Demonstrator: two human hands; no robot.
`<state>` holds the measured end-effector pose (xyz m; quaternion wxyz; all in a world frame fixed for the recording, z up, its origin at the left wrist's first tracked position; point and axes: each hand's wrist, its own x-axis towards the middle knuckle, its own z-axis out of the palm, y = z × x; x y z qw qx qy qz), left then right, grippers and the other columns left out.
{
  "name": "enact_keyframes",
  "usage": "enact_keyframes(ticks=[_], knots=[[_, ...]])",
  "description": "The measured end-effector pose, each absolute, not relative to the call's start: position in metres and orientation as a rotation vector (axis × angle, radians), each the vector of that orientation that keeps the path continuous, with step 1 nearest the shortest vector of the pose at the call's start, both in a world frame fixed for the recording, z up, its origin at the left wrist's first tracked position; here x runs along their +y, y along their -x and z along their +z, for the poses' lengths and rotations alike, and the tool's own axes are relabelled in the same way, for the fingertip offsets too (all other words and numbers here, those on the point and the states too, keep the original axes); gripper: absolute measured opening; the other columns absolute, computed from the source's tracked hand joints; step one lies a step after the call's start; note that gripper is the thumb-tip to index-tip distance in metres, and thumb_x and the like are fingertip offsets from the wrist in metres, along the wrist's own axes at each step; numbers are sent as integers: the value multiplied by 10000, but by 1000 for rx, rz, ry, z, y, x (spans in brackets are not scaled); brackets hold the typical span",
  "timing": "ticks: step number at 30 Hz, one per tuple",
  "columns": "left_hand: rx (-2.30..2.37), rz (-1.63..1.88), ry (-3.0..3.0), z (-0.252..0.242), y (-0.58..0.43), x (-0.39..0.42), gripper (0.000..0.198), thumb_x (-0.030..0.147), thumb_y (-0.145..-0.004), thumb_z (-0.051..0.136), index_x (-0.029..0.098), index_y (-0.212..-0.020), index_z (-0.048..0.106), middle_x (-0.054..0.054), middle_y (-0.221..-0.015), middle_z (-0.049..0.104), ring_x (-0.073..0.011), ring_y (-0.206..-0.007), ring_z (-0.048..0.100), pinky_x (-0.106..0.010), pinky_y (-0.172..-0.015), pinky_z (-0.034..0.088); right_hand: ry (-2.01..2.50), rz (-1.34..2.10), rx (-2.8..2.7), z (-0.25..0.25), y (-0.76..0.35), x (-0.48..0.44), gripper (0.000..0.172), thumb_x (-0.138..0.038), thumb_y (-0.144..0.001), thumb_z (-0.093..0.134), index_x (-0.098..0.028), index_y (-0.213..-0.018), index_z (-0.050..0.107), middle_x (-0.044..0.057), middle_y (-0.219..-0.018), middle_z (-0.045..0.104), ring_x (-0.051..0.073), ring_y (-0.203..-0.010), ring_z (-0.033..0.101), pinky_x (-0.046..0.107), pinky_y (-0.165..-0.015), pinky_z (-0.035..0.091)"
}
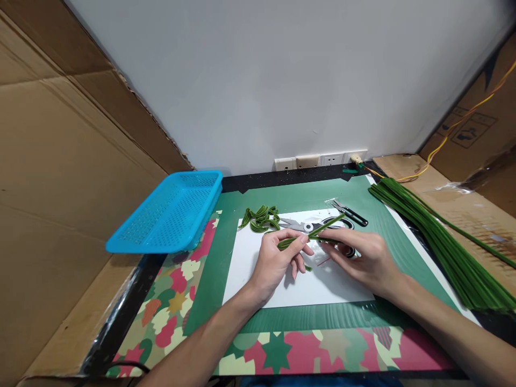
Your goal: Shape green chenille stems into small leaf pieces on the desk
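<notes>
My left hand (282, 255) pinches folded green pipe cleaners (287, 243) between thumb and fingers over a white sheet (262, 285). Two straight ends stick out from that grip, one slanting up to the right. My right hand (358, 255) has its thumb and forefinger closed around the lower end, beside the left fingertips. Just behind the hands lie scissors (296, 224) with grey blades and black handles, partly hidden. Small black thread snips (350, 213) rest farther right. A pile of bent green pipe cleaner pieces (261, 217) sits at the sheet's back left corner.
A blue perforated basket (159, 247) stands at the left. A thick bundle of long green pipe cleaners (439, 242) lies along the right side. Cardboard walls flank the table, and wall sockets (332, 160) with a yellow-red cable (443, 141) are at the back.
</notes>
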<state>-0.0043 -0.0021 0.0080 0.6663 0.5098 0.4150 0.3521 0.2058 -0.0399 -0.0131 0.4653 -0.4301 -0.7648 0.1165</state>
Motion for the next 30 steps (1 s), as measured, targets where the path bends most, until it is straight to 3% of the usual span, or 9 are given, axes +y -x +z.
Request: enact_keyframes(ticks=[8,19,30], knots=[[981,819,-1190,10,2,-4,367,472,-883,764,110,-870,703,-75,-768,741,-74,-423,573,-166,-355,401,1095,16,-2109,-23,-206,-40,303,-154,-1004,546,-195,-1255,709,-11,-649,728,121,-473,597,273,-503,385],[956,816,-1199,5,2,-3,345,463,-898,753,127,-875,682,-30,-740,692,-71,-406,557,-169,-343,394,1045,-10,-2131,-30,-206,-37,298,-125,-1015,537,-186,-1272,675,-5,-727,767,128,-501,638,270,-522,432],[784,659,-1162,5,8,-2,345,483,-940,710,153,-925,610,-30,-807,682,-85,-495,622,-152,-383,421,986,51,-2021,-21,-208,-40,180,-144,-1012,605,-173,-1131,738,-19,-613,708,110,-435,577,255,-481,424]])
